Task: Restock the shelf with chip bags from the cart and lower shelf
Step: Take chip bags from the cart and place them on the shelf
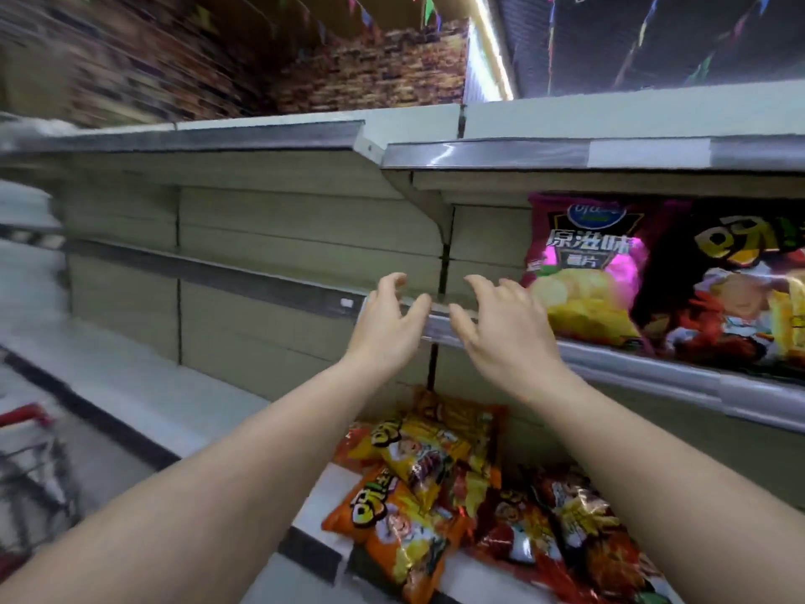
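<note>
red-handled wire cart (26,433) at far left; left hand (385,318) and right hand (496,324) raised near the grey metal shelf (610,364), fingers loosely spread, grasping nothing; orange and red chip bags (440,481) heaped on the white lower shelf (305,573); pink and black chip bags (583,263) upright on the shelf, right.

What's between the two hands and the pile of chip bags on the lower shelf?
In the head view, the metal front rail of the middle shelf lies between the left hand, the right hand and the chip bags; below it only bare back panel.

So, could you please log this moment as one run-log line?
left hand: open, empty | right hand: open, empty | middle shelf: two bags upright | lower shelf: chip bags piled
</note>
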The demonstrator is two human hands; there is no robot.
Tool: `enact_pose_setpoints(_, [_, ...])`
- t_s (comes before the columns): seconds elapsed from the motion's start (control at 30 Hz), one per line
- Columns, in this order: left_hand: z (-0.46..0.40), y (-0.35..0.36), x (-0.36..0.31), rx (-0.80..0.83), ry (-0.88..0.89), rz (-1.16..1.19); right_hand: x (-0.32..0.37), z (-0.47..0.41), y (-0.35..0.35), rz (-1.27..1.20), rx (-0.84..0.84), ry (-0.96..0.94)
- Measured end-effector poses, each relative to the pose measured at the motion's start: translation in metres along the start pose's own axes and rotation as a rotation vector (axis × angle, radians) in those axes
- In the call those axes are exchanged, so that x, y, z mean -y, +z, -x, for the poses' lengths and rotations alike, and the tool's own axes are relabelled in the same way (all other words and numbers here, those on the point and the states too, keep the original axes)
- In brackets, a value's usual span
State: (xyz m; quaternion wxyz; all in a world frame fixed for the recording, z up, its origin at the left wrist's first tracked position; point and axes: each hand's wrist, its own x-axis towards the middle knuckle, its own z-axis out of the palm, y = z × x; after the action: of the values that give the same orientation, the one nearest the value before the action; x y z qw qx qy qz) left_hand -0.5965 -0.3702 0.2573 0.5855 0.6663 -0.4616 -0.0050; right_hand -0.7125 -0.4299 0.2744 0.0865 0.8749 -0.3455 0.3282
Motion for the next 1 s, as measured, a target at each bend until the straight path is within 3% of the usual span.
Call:
enact_pose_setpoints(0.23, [0.045,-0.083,0.075,-0.168,-0.209,-0.061,0.078,0.015,0.052,-0.163,0.150,-0.163])
enact_pose_setpoints(0.57, [0.122,-0.205,0.197,-0.259,-0.569,-0.151,0.220,0.054,0.144,-0.279,0.396,-0.343])
enact_pose_setpoints(1.0, [0.181,-0.363,0.358,-0.337,-0.979,-0.255,0.394,0.125,0.281,-0.394,0.830,-0.360])
